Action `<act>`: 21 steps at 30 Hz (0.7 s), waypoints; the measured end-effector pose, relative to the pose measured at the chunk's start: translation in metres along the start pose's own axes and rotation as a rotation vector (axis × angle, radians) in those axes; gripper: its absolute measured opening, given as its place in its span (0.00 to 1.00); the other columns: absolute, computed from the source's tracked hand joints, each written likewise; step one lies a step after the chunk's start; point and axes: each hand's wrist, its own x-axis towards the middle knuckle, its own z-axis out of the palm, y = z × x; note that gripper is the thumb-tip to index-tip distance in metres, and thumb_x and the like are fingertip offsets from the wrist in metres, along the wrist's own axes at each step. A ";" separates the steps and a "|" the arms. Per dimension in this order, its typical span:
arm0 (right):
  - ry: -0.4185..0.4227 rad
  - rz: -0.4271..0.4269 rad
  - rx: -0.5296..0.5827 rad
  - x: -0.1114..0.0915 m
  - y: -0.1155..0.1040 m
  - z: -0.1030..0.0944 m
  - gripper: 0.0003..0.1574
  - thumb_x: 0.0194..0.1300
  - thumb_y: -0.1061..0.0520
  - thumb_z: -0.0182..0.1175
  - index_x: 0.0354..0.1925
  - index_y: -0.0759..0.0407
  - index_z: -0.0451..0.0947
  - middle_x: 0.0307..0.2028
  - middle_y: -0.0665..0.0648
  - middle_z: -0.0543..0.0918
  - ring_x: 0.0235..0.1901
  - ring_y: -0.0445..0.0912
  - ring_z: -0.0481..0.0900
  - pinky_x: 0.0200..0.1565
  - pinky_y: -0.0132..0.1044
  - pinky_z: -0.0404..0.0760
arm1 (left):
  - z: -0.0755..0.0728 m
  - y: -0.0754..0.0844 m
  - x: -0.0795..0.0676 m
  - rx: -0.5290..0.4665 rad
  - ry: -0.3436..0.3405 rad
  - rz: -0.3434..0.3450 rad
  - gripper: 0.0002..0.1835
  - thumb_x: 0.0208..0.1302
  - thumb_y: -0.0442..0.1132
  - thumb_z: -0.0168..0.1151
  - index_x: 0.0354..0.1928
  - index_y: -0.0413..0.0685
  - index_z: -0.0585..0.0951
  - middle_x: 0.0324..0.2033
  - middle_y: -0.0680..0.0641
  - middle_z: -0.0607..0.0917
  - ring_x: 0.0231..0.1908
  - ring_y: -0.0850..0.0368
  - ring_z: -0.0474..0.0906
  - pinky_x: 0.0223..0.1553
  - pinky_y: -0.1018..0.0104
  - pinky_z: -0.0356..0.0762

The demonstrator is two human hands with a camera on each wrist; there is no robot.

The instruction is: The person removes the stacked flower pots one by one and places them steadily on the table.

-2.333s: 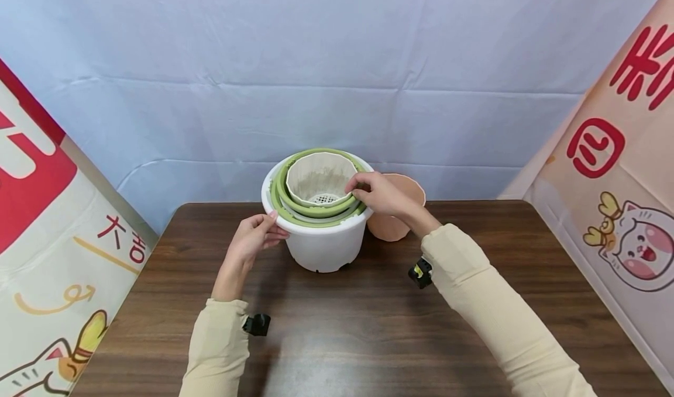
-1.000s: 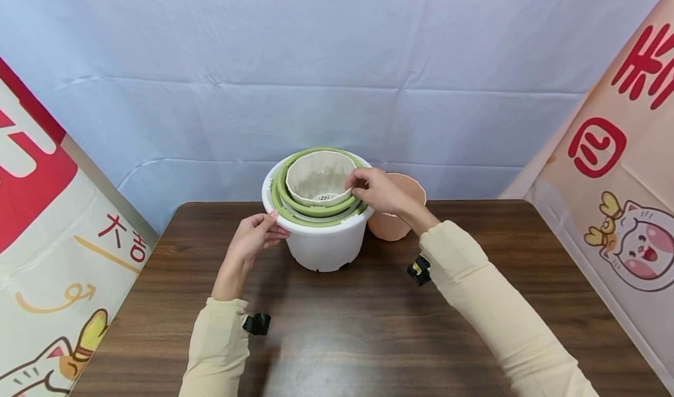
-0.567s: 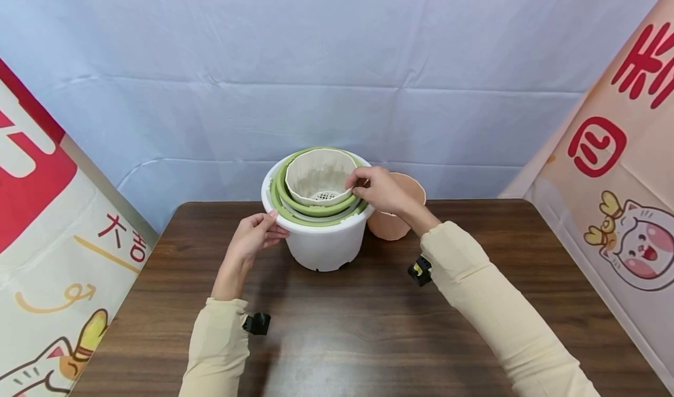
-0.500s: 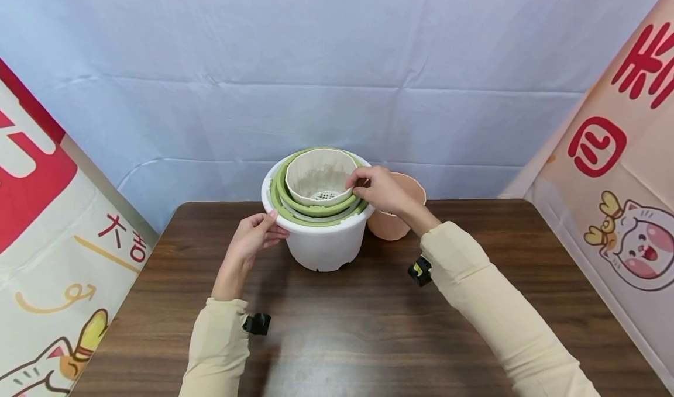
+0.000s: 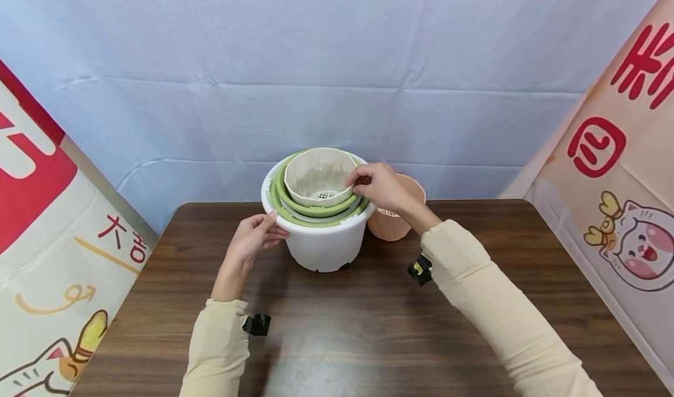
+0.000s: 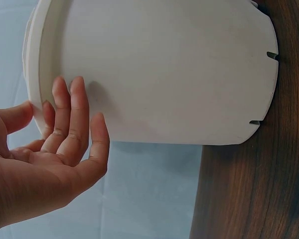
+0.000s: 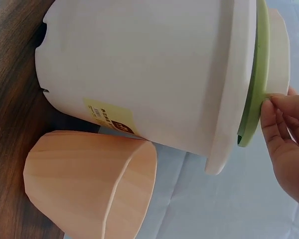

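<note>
A large white flowerpot (image 5: 323, 251) stands upright at the back of the table with smaller pots nested inside it. My left hand (image 5: 251, 236) holds its rim at the front left; in the left wrist view the thumb and index finger pinch the rim (image 6: 36, 74) while the other fingers stay spread beside the wall. Green-rimmed pots (image 5: 316, 211) sit within, and the innermost is a cream flowerpot (image 5: 318, 172) with a wavy edge and a perforated bottom. My right hand (image 5: 383, 187) pinches the cream pot's right edge, its wall standing above the green rim (image 7: 259, 74).
A peach flowerpot (image 5: 387, 228) stands right behind my right hand, close against the white pot. The white pot bears a yellow label (image 7: 109, 117). Brown wooden tabletop (image 5: 337, 338) spreads in front, with a pale cloth backdrop (image 5: 263, 122) behind the table.
My right hand has risen slightly, and the cream pot's rim stands a little higher over the green rims. The left hand has kept its place on the white pot.
</note>
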 end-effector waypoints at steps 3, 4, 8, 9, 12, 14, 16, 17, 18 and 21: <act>0.007 0.017 0.021 -0.001 -0.002 -0.001 0.08 0.55 0.73 0.57 0.34 0.68 0.80 0.30 0.60 0.81 0.32 0.48 0.76 0.35 0.35 0.76 | 0.000 0.000 0.000 0.000 -0.001 0.001 0.19 0.71 0.45 0.46 0.42 0.31 0.72 0.24 0.51 0.82 0.30 0.62 0.80 0.36 0.68 0.77; 0.008 0.020 0.023 -0.001 -0.002 -0.002 0.08 0.55 0.73 0.56 0.34 0.68 0.80 0.30 0.60 0.80 0.31 0.48 0.76 0.35 0.35 0.76 | 0.000 0.000 0.000 0.002 -0.001 0.002 0.19 0.71 0.45 0.46 0.42 0.31 0.73 0.24 0.51 0.82 0.30 0.62 0.80 0.36 0.68 0.77; 0.007 0.023 0.035 -0.001 -0.004 -0.004 0.09 0.55 0.73 0.56 0.35 0.68 0.80 0.30 0.60 0.81 0.30 0.48 0.77 0.34 0.34 0.77 | 0.000 0.000 -0.001 0.006 0.000 0.004 0.19 0.70 0.45 0.46 0.42 0.32 0.73 0.24 0.51 0.82 0.30 0.62 0.80 0.37 0.68 0.77; 0.007 0.020 0.038 -0.001 -0.005 -0.005 0.09 0.54 0.73 0.56 0.35 0.68 0.80 0.30 0.60 0.81 0.30 0.48 0.77 0.34 0.34 0.77 | 0.000 0.000 -0.001 0.006 -0.001 0.004 0.19 0.70 0.45 0.46 0.42 0.32 0.73 0.24 0.51 0.82 0.30 0.62 0.80 0.37 0.67 0.77; 0.004 0.013 0.043 -0.001 -0.007 -0.008 0.09 0.54 0.73 0.56 0.35 0.68 0.80 0.30 0.60 0.81 0.31 0.48 0.77 0.36 0.34 0.77 | 0.000 0.000 0.000 0.004 -0.003 0.004 0.19 0.70 0.45 0.46 0.42 0.32 0.73 0.24 0.51 0.82 0.31 0.62 0.80 0.38 0.67 0.77; 0.000 0.017 0.048 0.000 -0.009 -0.009 0.10 0.54 0.73 0.56 0.35 0.67 0.80 0.31 0.60 0.81 0.32 0.47 0.77 0.37 0.35 0.76 | 0.000 0.000 0.000 0.001 -0.001 0.000 0.18 0.70 0.45 0.46 0.42 0.32 0.73 0.24 0.51 0.82 0.30 0.62 0.80 0.38 0.66 0.77; -0.001 0.021 0.050 0.000 -0.010 -0.011 0.10 0.54 0.73 0.56 0.35 0.67 0.80 0.31 0.59 0.81 0.33 0.47 0.77 0.38 0.35 0.76 | 0.000 0.000 0.000 -0.003 0.005 -0.004 0.18 0.70 0.45 0.46 0.41 0.33 0.73 0.24 0.51 0.82 0.30 0.62 0.79 0.38 0.67 0.77; 0.001 0.023 0.052 0.000 -0.011 -0.012 0.10 0.54 0.73 0.56 0.35 0.67 0.80 0.31 0.59 0.81 0.33 0.47 0.77 0.38 0.34 0.75 | 0.000 0.000 0.000 -0.005 0.008 -0.006 0.18 0.70 0.45 0.47 0.41 0.33 0.73 0.24 0.51 0.82 0.30 0.62 0.79 0.37 0.67 0.77; 0.005 0.023 0.053 0.000 -0.012 -0.012 0.10 0.54 0.73 0.55 0.35 0.67 0.80 0.31 0.60 0.81 0.33 0.47 0.77 0.38 0.34 0.75 | 0.000 0.000 0.000 -0.007 0.013 -0.008 0.17 0.70 0.45 0.47 0.40 0.33 0.73 0.24 0.51 0.82 0.30 0.62 0.79 0.37 0.67 0.77; 0.023 0.011 0.048 -0.001 -0.014 -0.014 0.10 0.53 0.74 0.56 0.34 0.69 0.80 0.31 0.60 0.81 0.33 0.47 0.77 0.38 0.34 0.75 | 0.000 0.000 0.000 -0.011 0.022 -0.009 0.17 0.70 0.44 0.47 0.40 0.33 0.73 0.25 0.51 0.81 0.31 0.62 0.78 0.36 0.68 0.77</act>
